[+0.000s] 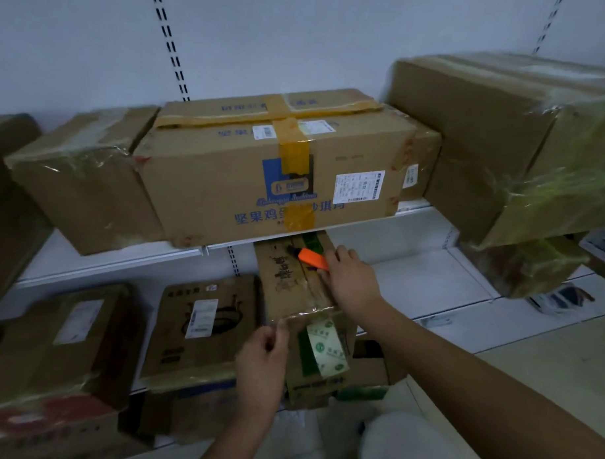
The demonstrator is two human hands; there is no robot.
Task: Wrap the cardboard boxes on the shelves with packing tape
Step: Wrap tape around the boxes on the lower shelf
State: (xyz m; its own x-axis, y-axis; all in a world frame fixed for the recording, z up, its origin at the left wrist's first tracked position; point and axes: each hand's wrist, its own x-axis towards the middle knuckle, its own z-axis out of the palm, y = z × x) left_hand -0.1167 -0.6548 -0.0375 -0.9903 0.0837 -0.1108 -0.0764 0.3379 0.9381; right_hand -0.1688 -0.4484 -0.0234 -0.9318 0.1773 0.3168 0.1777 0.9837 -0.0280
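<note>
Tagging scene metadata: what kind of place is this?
Probably a parcel storeroom or stockroom: white slotted wall shelves, many taped cardboard boxes with shipping labels, like the big carton, and the right hand running an orange tape dispenser.

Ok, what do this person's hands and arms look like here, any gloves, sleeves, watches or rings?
Both are bare. The left hand and right hand wear no gloves, and no ring shows on either. Both forearms are uncovered as far as the frame shows them, with no sleeve, watch or band at the wrists. Pale fabric at the bottom edge may be clothing, but it is too blurred to tell.
</note>
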